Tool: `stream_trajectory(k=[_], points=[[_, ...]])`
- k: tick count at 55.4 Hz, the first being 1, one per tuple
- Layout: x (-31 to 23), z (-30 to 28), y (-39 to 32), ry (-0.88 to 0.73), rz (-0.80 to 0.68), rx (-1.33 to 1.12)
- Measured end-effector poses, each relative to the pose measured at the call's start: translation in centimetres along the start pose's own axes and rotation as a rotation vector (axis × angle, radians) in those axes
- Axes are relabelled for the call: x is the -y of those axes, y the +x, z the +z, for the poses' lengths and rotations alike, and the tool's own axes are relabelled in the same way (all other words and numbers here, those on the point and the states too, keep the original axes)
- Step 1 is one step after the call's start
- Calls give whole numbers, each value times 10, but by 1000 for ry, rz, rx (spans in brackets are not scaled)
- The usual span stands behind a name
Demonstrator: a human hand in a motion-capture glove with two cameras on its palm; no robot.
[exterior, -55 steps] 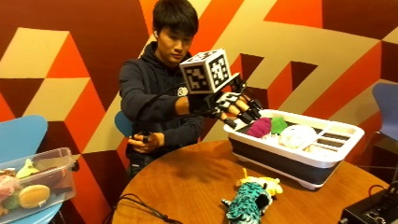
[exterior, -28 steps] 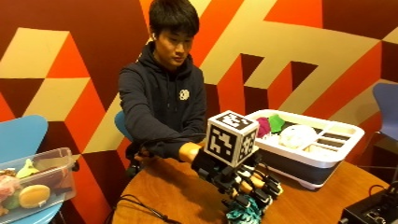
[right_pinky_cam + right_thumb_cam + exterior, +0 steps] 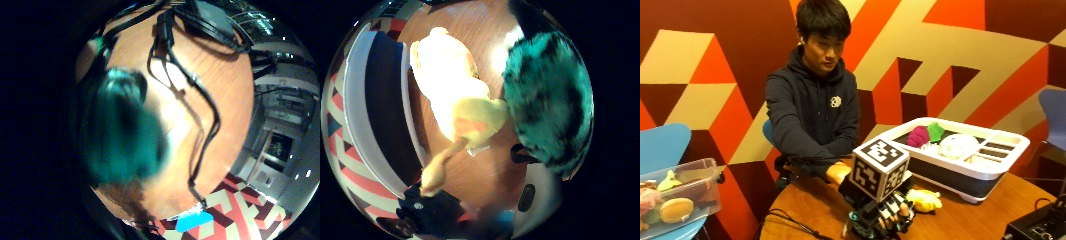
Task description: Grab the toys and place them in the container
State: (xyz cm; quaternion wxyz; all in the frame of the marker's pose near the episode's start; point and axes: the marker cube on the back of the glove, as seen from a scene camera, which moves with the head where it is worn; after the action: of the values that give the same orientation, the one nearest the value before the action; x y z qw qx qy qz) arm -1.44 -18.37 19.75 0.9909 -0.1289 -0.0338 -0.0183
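Note:
My gloved right hand (image 3: 885, 216) is down on the wooden table (image 3: 973, 220), its fingers curled over a teal and black plush toy (image 3: 855, 218). That toy (image 3: 550, 110) fills much of both palm views (image 3: 120, 130). A yellow plush toy (image 3: 925, 200) lies on the table just beside the hand, between it and the container (image 3: 455, 100). The white-rimmed dark container (image 3: 973, 170) stands at the back right of the table and holds a magenta toy (image 3: 918, 136), a green toy (image 3: 935, 131) and a white ball (image 3: 958, 146).
Black cables (image 3: 793, 222) trail over the table's front left (image 3: 200, 100). A black device (image 3: 1039, 227) sits at the front right corner. A clear plastic bin (image 3: 680, 200) of toys rests on a blue chair at the left.
The hand has come down from above the container to the table and now closes over the teal toy. The yellow toy lies where it was.

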Motion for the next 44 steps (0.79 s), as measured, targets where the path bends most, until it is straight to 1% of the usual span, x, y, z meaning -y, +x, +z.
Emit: stream_trajectory(k=[3, 8, 15, 19, 25, 29, 34, 36, 40, 44], points=[[-5, 8, 3, 46, 16, 50], [-15, 10, 11, 130, 30, 62], [-41, 6, 13, 188, 50, 70], [-60, -8, 9, 217, 45, 122], [-90, -52, -11, 261, -6, 154], [-106, -88, -37, 318, -64, 136], [-108, -139, -72, 466, -172, -19], [-114, -157, -96, 508, -234, -43], [-146, -178, -171, 496, -374, 83], [-150, -193, -233, 475, -438, 170]])
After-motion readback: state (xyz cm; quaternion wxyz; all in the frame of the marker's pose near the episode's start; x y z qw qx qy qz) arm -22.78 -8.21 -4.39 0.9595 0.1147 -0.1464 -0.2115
